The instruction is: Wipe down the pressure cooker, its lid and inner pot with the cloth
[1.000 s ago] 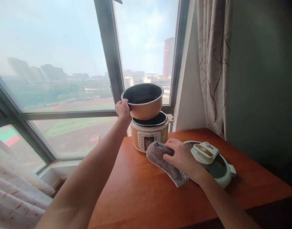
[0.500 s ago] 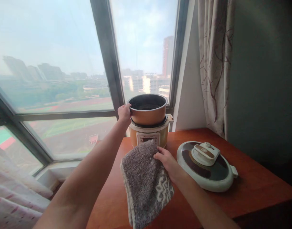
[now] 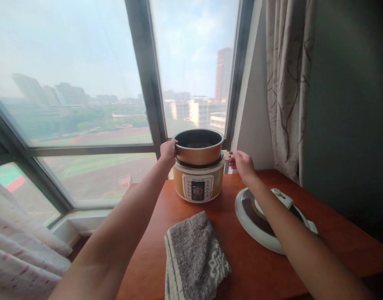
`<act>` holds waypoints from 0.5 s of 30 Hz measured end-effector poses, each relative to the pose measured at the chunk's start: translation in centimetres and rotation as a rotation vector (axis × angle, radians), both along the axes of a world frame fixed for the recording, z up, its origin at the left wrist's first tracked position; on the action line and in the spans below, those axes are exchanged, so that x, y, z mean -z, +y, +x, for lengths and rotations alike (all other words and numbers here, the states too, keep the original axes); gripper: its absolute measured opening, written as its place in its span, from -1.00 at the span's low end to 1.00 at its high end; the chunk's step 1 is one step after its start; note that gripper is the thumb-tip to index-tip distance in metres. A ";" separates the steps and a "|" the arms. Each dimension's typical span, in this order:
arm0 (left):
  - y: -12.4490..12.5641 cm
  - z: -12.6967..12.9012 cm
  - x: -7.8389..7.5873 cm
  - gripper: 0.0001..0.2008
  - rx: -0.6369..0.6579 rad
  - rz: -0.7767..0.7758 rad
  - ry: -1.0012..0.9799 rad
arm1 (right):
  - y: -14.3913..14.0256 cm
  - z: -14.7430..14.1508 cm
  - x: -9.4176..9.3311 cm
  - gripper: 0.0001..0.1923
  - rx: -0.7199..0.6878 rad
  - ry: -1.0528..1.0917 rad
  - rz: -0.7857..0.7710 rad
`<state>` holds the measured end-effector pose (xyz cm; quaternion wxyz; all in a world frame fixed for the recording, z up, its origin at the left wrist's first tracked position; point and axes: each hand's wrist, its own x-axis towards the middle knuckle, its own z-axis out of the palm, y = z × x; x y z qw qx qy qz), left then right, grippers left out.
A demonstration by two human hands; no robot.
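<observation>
From the head camera, the inner pot [image 3: 199, 150] sits part way down in the cooker [image 3: 198, 180] at the back of the bench [image 3: 241, 258], close to the window [image 3: 85, 83]. Its copper wall shows above the cooker's rim, so it is not fully seated. The left hand [image 3: 168, 151] is closed on the pot's left rim, fingers curled over the edge. The right hand [image 3: 243, 163] is at the cooker's right side, its fingers pinched on the small tab [image 3: 226, 156] that sticks out there; the two hands stand well apart, one on each side.

The pot looks like thin, stiff metal with a dark non-stick lining, so I judge it light but rigid, and smooth enough to slip if held only by the wall. The rolled rim is the sound place to grip, ideally at two opposite points to keep it level.

A grey towel [image 3: 194, 256] lies folded on the near part of the bench, touched by neither hand. The lid [image 3: 256, 221] rests to the right, partly hidden by the right forearm. A patterned curtain [image 3: 286, 83] hangs behind.
</observation>
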<state>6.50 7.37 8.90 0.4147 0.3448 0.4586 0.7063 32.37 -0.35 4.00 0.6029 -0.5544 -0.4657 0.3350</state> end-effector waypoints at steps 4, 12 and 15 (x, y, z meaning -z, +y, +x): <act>0.4 -0.1 0.2 -0.81 0.030 -0.027 0.059 | 4.6 -0.4 -4.9 -0.70 -0.013 -0.051 -0.023; 1.1 -0.4 1.5 -0.77 0.058 -0.076 0.268 | 7.2 -1.3 -3.5 -0.61 -0.087 -0.172 -0.263; 1.3 -0.5 1.8 -0.79 0.065 -0.088 0.395 | 7.2 -1.1 -2.5 -0.61 -0.085 -0.240 -0.271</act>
